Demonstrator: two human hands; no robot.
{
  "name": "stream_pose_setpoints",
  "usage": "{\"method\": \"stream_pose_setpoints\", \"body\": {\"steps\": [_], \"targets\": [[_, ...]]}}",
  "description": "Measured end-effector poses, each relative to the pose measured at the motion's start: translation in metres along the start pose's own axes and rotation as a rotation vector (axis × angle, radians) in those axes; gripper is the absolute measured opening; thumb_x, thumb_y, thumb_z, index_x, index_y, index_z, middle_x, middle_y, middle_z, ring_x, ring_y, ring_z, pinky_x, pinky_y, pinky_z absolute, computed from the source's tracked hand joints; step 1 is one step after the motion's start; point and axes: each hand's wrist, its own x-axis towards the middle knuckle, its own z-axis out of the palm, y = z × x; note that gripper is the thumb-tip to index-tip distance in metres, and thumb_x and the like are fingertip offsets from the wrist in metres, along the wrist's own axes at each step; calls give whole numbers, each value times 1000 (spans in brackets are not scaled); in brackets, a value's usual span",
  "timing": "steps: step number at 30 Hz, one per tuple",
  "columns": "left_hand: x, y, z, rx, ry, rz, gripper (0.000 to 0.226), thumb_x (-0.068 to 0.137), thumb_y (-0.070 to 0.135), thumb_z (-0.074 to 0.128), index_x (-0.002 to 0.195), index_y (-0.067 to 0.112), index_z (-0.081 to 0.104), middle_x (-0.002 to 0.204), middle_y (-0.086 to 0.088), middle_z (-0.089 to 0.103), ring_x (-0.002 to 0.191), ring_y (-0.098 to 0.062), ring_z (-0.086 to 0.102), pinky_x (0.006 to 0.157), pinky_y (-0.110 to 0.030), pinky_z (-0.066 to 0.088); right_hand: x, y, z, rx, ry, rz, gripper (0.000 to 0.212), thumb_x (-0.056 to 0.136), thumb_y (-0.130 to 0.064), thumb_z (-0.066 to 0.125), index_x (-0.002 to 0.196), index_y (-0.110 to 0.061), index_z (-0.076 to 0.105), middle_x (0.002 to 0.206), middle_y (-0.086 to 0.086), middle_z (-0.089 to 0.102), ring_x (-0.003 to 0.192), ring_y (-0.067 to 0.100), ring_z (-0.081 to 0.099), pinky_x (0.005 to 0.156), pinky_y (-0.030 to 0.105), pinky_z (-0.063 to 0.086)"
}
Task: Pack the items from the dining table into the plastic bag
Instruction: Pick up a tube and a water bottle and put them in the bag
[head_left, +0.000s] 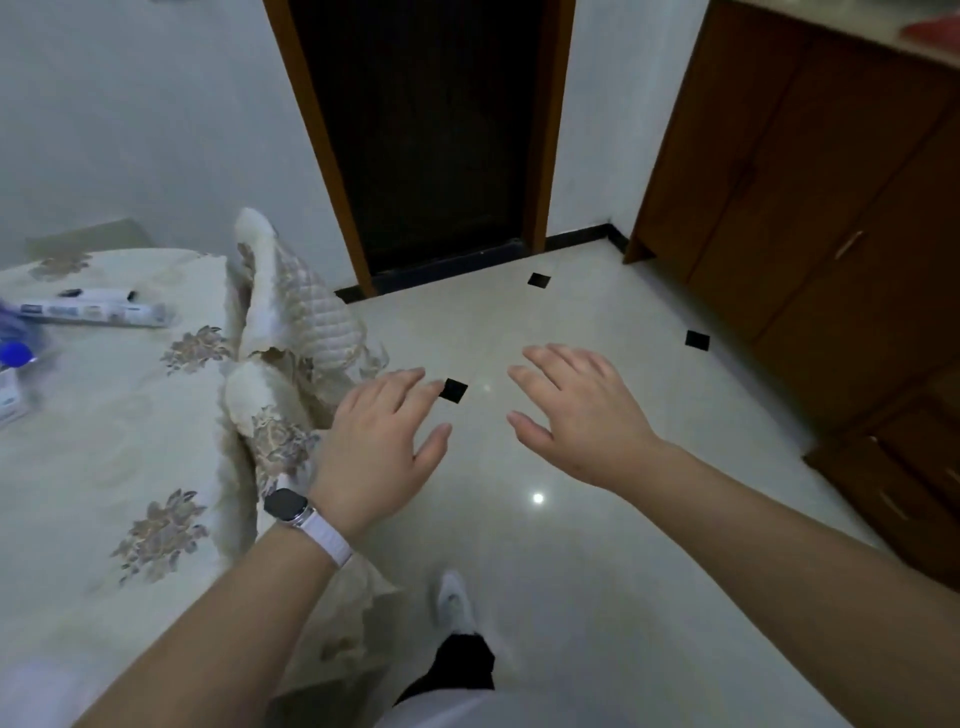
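Note:
The dining table (104, 457) fills the left side, covered in a cream cloth with flower patterns. On its far left lie a long white box (93, 313), a blurred blue-capped item (15, 356) and a white box (8, 400) cut off by the frame edge. My left hand (379, 447), with a watch on its wrist, hovers open just past the table's right edge. My right hand (576, 410) is open over the floor, fingers spread. Neither hand holds anything. No plastic bag is in view.
A chair with a quilted cream cover (296, 306) stands at the table's right side. A dark doorway (421, 130) is straight ahead, and a brown wooden cabinet (810, 208) lines the right. The glossy tiled floor (571, 571) lies below, with my white shoe (453, 597) on it.

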Motion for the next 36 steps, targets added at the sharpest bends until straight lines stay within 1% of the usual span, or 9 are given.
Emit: {"method": "stream_pose_setpoints", "body": {"steps": [4,7,10,16,19,24,27,33,36], "targets": [[53,-45,28,-29,33,19,42,90,37,57,123,13,63,127,-11,62,115,-31,57,97,-45,44,68,14,12,-86,-115,17,52,95,-53,40,138,-23,50,146,3,47,134,23,41,110,41,30],[90,-83,41,-39,41,36,42,91,37,56,125,12,62,128,-12,61,117,-31,56,98,-45,44,124,19,22,-134,-156,-12,54,96,-54,38,140,-23,48,148,3,45,136,23,38,112,41,28],[118,-118,49,-37,32,25,44,91,37,57,127,13,60,129,-11,60,119,-31,55,100,-45,42,170,21,31,-136,-153,-29,55,96,-53,38,138,-21,51,146,6,47,135,25,41,110,43,31],[171,-168,62,-39,4,1,45,92,37,56,129,12,59,132,-12,59,121,-32,55,100,-49,45,241,33,53,-112,-155,-50,54,95,-53,39,136,-20,52,144,7,49,133,27,42,109,44,33],[197,-184,72,-16,-18,-19,46,93,40,53,131,14,59,134,-11,59,122,-30,54,100,-45,44,273,48,65,-103,-162,-60,55,95,-54,38,137,-21,51,145,6,47,135,26,41,110,43,32],[252,-209,97,20,-44,-48,46,92,41,52,130,14,60,133,-10,59,121,-30,55,100,-44,43,335,87,98,-30,-138,-82,54,94,-52,38,132,-19,56,141,8,52,130,28,47,106,45,37],[294,-227,115,88,-88,-74,47,93,42,51,130,15,60,133,-10,59,120,-29,55,100,-42,43,383,115,124,48,-137,-86,55,94,-53,36,133,-19,55,143,8,51,132,27,45,108,46,36],[400,-264,139,157,-169,-157,49,94,43,48,133,15,57,137,-12,56,125,-31,53,104,-48,44,492,179,155,145,-158,-160,58,94,-53,31,134,-19,55,142,9,52,133,28,45,109,47,36],[446,-279,146,205,-139,-193,49,94,43,47,131,14,58,135,-12,58,124,-32,54,104,-49,43,542,210,159,152,-148,-204,58,94,-54,31,136,-21,54,144,6,50,135,25,43,110,45,34]]}}
